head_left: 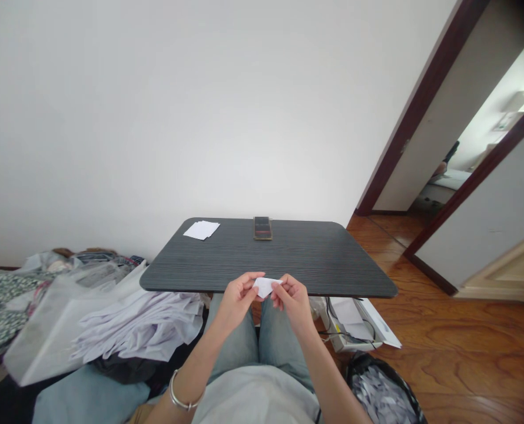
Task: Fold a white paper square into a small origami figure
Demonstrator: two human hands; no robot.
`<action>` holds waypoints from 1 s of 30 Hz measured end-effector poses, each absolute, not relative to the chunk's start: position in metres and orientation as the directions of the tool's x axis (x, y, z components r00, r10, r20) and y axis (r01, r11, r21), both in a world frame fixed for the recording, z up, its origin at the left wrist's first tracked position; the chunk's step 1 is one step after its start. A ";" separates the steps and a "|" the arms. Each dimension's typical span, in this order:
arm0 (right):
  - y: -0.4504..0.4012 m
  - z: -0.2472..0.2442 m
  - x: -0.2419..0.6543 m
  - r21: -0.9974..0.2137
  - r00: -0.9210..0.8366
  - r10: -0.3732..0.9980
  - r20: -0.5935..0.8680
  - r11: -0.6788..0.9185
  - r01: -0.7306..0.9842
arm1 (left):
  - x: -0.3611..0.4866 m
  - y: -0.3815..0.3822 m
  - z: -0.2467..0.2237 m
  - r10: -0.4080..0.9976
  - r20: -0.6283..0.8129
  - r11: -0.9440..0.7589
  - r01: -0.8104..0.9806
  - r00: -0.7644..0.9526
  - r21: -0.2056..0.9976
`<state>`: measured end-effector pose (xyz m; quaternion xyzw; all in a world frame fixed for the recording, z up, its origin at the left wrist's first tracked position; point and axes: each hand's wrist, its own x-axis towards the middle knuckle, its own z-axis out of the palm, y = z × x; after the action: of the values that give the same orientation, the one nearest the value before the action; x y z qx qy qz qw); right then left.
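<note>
Between my two hands is a small folded piece of white paper (264, 287), held up at the near edge of the dark table (315, 253). My left hand (239, 296) pinches its left end, and a bracelet circles that forearm. The fingers of my right hand (292, 297) are closed on the right end. Several white paper sheets (201, 229) lie in a loose stack at the table's far left corner. A dark flat rectangular object with a gold-coloured edge (262, 228) rests at the far middle of the tabletop.
Folded clothes (142, 324) and a clear plastic bag (54, 324) are heaped left of the table. On the wooden floor at right stand a white box with cables (354, 324) and a black bag of paper scraps (383, 391). A white wall rises behind the table; a doorway opens at right.
</note>
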<state>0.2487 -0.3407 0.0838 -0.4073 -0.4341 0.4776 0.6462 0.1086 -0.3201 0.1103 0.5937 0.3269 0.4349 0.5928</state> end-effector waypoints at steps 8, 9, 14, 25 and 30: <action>-0.345 0.087 0.248 -0.944 0.152 0.972 0.180 0.214 -0.253 | 0.115 -0.322 0.109 0.932 0.171 -0.139 -0.120 0.320 0.983; -0.345 0.087 0.248 -0.944 0.153 0.971 0.181 0.215 -0.250 | 0.116 -0.322 0.109 0.933 0.183 -0.154 -0.115 0.311 0.981; -0.345 0.088 0.248 -0.943 0.170 0.968 0.184 0.223 -0.246 | 0.117 -0.324 0.112 0.930 0.216 -0.209 -0.053 0.297 0.976; -0.348 0.092 0.252 -0.941 0.178 0.968 0.179 0.221 -0.258 | 0.122 -0.328 0.114 0.928 0.188 -0.169 -0.088 0.322 0.982; -0.349 0.092 0.254 -0.936 0.160 0.968 0.193 0.230 -0.265 | 0.124 -0.329 0.115 0.925 0.192 -0.171 -0.094 0.329 0.981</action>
<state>0.2540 -0.3487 0.0924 -0.3989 -0.4408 0.4750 0.6488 0.1236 -0.3290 0.1154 0.6061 0.3428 0.4670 0.5450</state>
